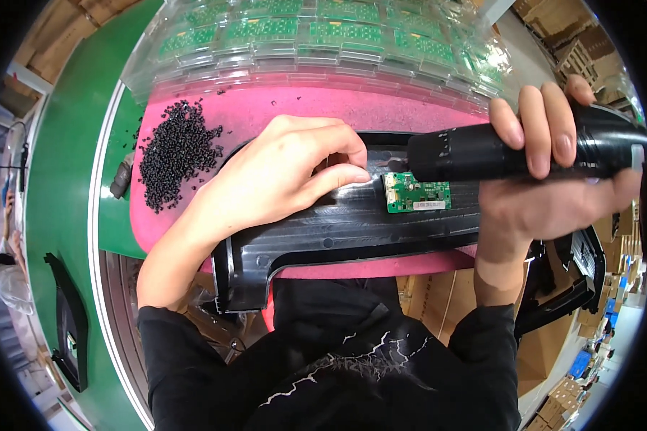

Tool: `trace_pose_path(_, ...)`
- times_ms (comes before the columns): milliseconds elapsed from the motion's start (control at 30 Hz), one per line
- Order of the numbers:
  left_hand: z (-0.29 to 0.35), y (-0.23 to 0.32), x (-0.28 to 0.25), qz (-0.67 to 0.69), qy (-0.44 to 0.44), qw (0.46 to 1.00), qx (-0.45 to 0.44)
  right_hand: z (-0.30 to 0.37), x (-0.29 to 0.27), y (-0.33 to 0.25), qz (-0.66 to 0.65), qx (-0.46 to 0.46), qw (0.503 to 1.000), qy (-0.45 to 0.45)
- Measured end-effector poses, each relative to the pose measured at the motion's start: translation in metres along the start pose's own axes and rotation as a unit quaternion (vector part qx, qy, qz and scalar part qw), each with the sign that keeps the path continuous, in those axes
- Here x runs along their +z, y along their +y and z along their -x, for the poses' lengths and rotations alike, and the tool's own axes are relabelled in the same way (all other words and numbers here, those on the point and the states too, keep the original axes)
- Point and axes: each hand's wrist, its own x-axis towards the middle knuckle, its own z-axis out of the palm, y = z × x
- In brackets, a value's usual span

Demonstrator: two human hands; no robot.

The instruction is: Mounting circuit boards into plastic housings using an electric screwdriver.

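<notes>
My right hand (532, 165) grips a black electric screwdriver (460, 152), lying sideways with its nose pointing left. Beneath that nose is a small green circuit board (418, 194) with white connectors and a white label. The board rests in a long black plastic housing (338, 224) laid across the work surface. My left hand (302, 165) hovers over the housing, left of the board. Its thumb and forefinger are drawn together in a pinch; whatever is between them, if anything, is too small to tell. The screwdriver's bit cannot be made out.
A heap of small black screws (176, 154) lies on the pink mat (287, 90) at left. Stacked clear trays (323, 50) of green boards stand at the back. Another black housing (68, 323) sits on the green table (65, 194); more black parts (571, 280) are at lower right.
</notes>
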Motion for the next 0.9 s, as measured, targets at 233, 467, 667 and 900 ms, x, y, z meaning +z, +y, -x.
trace_pose_path(233, -0.008, -0.002, 0.013, -0.023, 0.037, 0.996, 0.081, 0.014, -0.002, 0.007, -0.060, -0.012, 0.998, -0.012)
trace_pose_path(467, -0.026, 0.006, 0.024, -0.015, 0.055, 0.993, 0.101, 0.016, -0.027, -0.016, 0.109, 0.026, 0.990, -0.090)
trace_pose_path(667, -0.044, 0.028, 0.030, -0.080, 0.053, 0.989, 0.109, 0.014, -0.043, -0.038, 0.138, -0.011, 0.984, -0.111)
trace_pose_path(900, -0.065, 0.046, 0.032, -0.238, 0.008, 0.967, 0.093, 0.017, -0.064, -0.059, 0.133, -0.029, 0.987, -0.091)
